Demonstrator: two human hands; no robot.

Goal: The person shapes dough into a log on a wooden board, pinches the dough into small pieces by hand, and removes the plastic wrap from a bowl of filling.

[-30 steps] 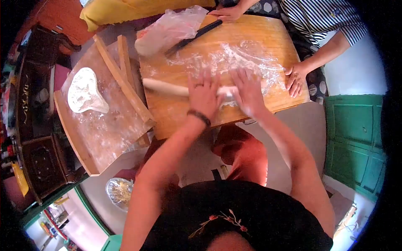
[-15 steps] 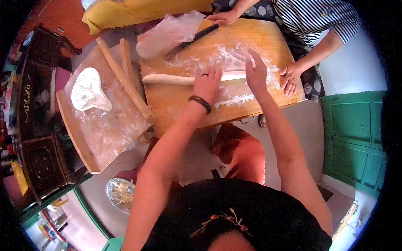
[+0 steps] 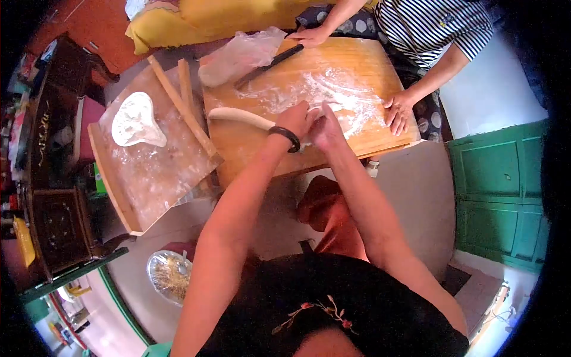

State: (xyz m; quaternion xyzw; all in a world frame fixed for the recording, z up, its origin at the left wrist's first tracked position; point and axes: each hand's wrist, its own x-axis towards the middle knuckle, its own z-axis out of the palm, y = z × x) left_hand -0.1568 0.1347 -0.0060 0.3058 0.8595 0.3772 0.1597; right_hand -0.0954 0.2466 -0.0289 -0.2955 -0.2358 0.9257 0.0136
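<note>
A long roll of pale dough (image 3: 241, 115) lies on the floured wooden board (image 3: 250, 156), its right part running into my hands. My left hand (image 3: 295, 121), with a dark bracelet at the wrist, is closed on the dough. Right beside it, my right hand (image 3: 325, 128) is turned with its palm partly up, fingers curled round the dough's right end. My fingers and the bracelet wrist hide part of the dough. Loose flour (image 3: 351, 98) is spread over the board beyond my hands.
A flat dough piece (image 3: 137, 121) lies on a wooden tray (image 3: 151, 208) at left. A plastic bag (image 3: 241, 58) and dark-handled knife (image 3: 279, 61) are at the board's back. Another person's hands (image 3: 398, 112) touch the board. A foil-like bowl (image 3: 168, 276) stands low at left.
My hands have moved from lying spread on the dough roll to close together, gripping its right end. The roll's left part now curves. The whole view has shifted slightly.
</note>
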